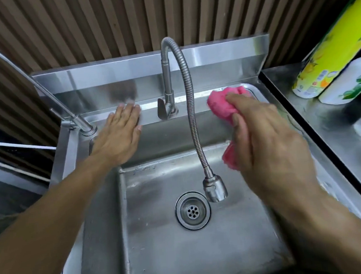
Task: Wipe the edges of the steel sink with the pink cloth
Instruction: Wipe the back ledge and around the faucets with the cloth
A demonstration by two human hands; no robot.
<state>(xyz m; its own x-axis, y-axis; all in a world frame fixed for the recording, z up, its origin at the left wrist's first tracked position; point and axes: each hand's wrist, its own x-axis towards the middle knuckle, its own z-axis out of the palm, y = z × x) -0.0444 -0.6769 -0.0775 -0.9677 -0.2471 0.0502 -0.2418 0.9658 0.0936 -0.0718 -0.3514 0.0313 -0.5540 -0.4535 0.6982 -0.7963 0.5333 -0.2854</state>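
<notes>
The steel sink [197,109] fills the middle of the head view, with a round drain [193,211] in its basin floor. My right hand [265,135] grips the bunched pink cloth [222,106] and presses it onto the back rim near the far right corner; part of the cloth hangs out below my palm. My left hand [119,132] lies flat, fingers spread, on the back rim to the left of the tap base, holding nothing.
A flexible steel tap [189,106] arches from the back rim down between my hands, its nozzle above the drain. A second thin tap [76,120] stands at the back left corner. On the right steel counter [314,114] stand a yellow-green bottle [331,47] and a white bottle [348,82].
</notes>
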